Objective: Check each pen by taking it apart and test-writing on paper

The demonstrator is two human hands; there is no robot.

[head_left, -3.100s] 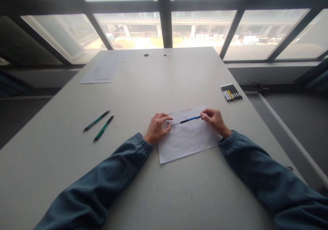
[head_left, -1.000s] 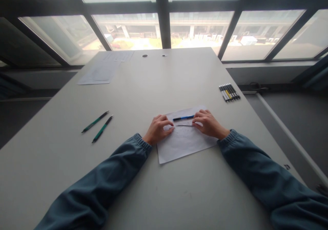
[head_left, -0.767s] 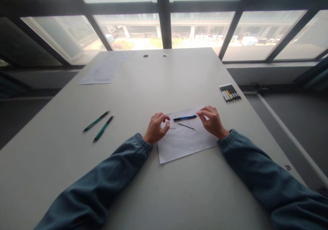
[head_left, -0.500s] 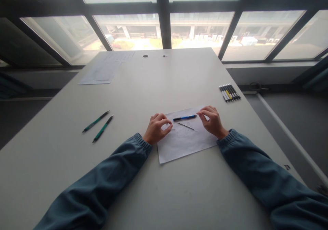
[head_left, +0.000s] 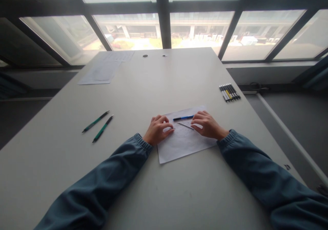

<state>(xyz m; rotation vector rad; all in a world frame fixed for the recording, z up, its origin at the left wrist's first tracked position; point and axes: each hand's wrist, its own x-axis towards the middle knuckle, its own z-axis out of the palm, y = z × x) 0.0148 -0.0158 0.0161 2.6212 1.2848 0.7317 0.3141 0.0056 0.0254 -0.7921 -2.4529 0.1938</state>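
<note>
A white sheet of paper (head_left: 184,144) lies under both hands. On it rests a blue pen (head_left: 182,118) with a dark end; its right end is hidden behind my right hand. Just below the pen is a thin, silvery pen refill (head_left: 183,125). My right hand (head_left: 208,124) has its thumb and forefinger closed round the refill's right end. At the paper's left side, my left hand (head_left: 160,130) is in a pinch near the refill's other end. Whatever sits between those left fingertips is too small to name.
Two green pens (head_left: 103,129) lie on the white table (head_left: 153,90) to the left. A row of several black, white and yellow pens (head_left: 230,92) sits near the right edge. Printed sheets (head_left: 99,71) lie at the far left, before the windows.
My right hand has moved left and down from the blue pen's tip to the refill's right end. My left fingertips have shifted slightly right and closed in a pinch.
</note>
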